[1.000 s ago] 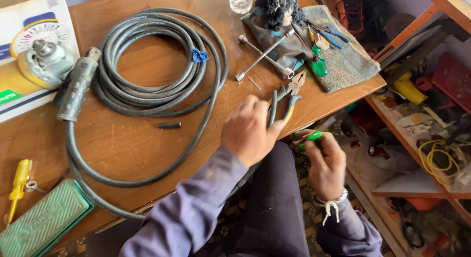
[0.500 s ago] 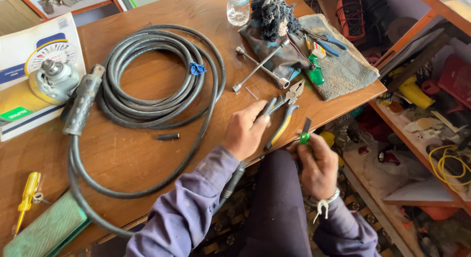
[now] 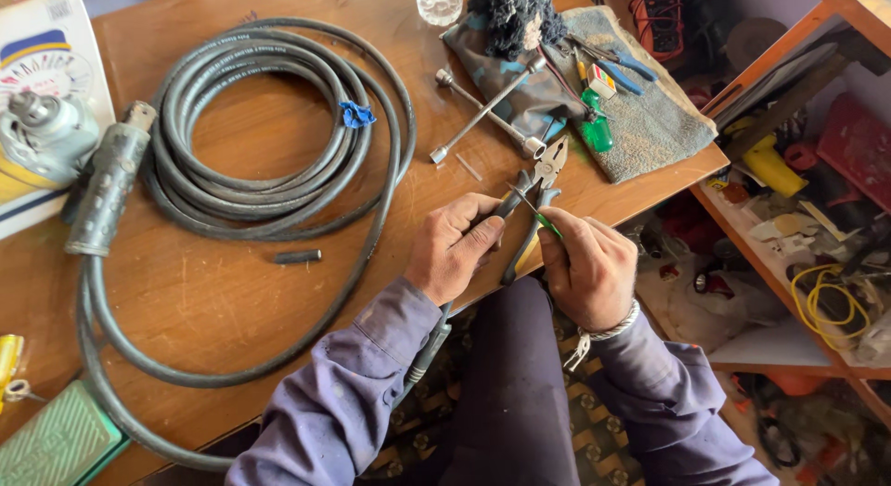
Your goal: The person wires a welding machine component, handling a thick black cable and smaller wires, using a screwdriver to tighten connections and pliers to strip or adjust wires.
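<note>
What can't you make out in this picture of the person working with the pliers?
Head view only:
- Pliers: handles hidden in left hand.
- Thin green piece: too small; right hand covers its end.
- Drinking glass: top edge cuts it.
- Grey hose: end passes below table edge.

Pliers (image 3: 536, 184): steel head, dark handles w/ yellow trim, held in the left hand (image 3: 452, 246) at the near edge of the wooden surface (image 3: 232, 291), head pointing up-right, handles spread apart. Small green-handled screwdriver (image 3: 541, 219): thin metal shaft, pinched in the right hand (image 3: 587, 266), tip against the pliers just below the head, tilted up-left.
</note>
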